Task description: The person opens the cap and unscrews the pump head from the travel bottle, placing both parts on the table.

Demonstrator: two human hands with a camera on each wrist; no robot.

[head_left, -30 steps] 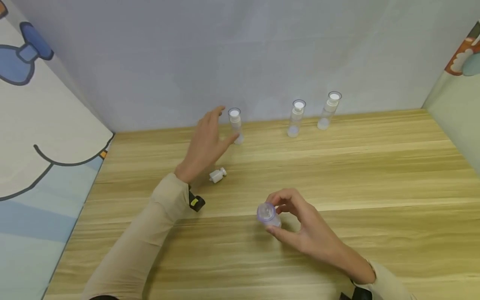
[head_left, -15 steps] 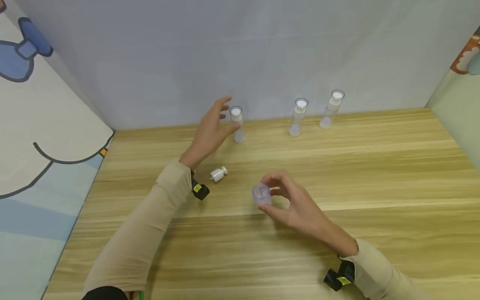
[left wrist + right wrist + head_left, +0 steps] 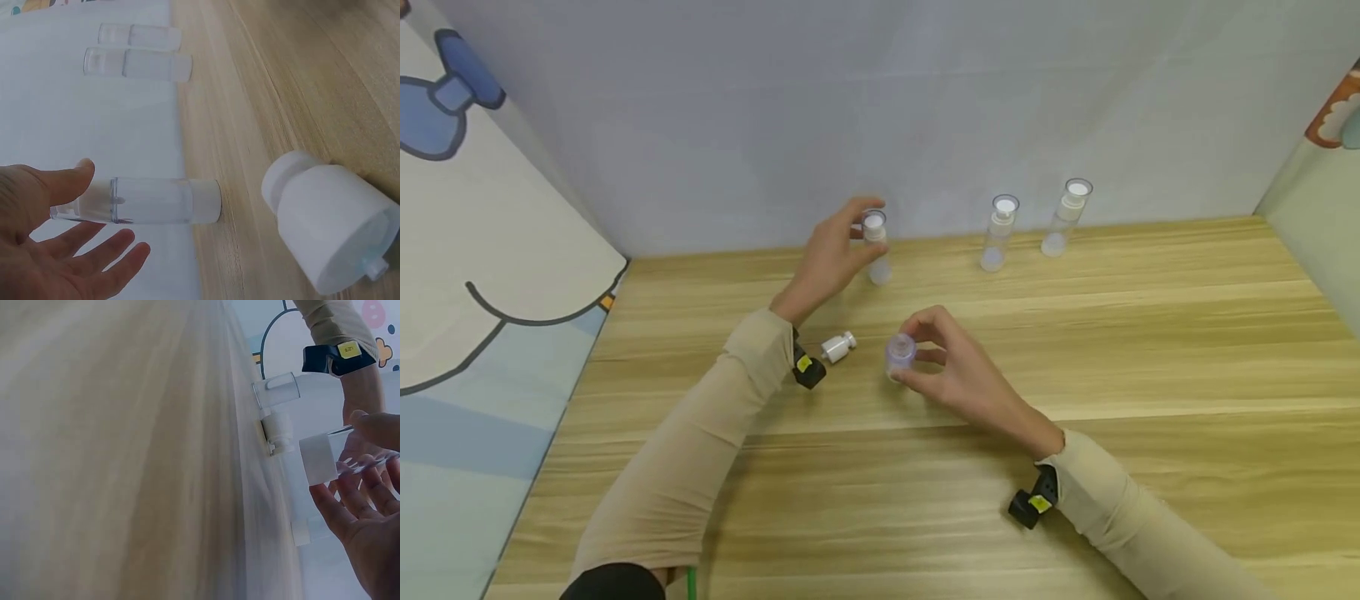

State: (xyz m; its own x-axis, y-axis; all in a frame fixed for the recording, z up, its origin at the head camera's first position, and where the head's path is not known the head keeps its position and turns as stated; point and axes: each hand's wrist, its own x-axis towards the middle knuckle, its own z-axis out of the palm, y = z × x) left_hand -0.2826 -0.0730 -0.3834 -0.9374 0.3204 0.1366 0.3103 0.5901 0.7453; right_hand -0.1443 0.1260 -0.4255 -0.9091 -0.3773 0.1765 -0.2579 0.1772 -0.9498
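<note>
My left hand (image 3: pixel 831 258) is at the upper part of a clear pump bottle (image 3: pixel 879 271) with a white base, upright at the table's back edge. In the left wrist view, its thumb lies by the bottle's capped end and the other fingers are spread, apart from it. Between thumb and fingers, my right hand (image 3: pixel 962 371) grips a clear bottle body (image 3: pixel 319 460) with a white base, its rim facing up, above the table. A white pump head (image 3: pixel 838 347) lies on its side between the hands. In the right wrist view, a clear cylinder (image 3: pixel 277 391) is near it.
Two more capped pump bottles stand upright at the back right, a nearer one (image 3: pixel 993 250) and a farther one (image 3: pixel 1060 229). A pale cloth backdrop (image 3: pixel 925 108) rises behind the wooden table (image 3: pixel 887 500). Printed panels flank both sides.
My right hand has carried the bottle body left and farther from me, toward the pump head. The left hand has moved slightly right, its fingers drawing closer around the standing bottle's top.
</note>
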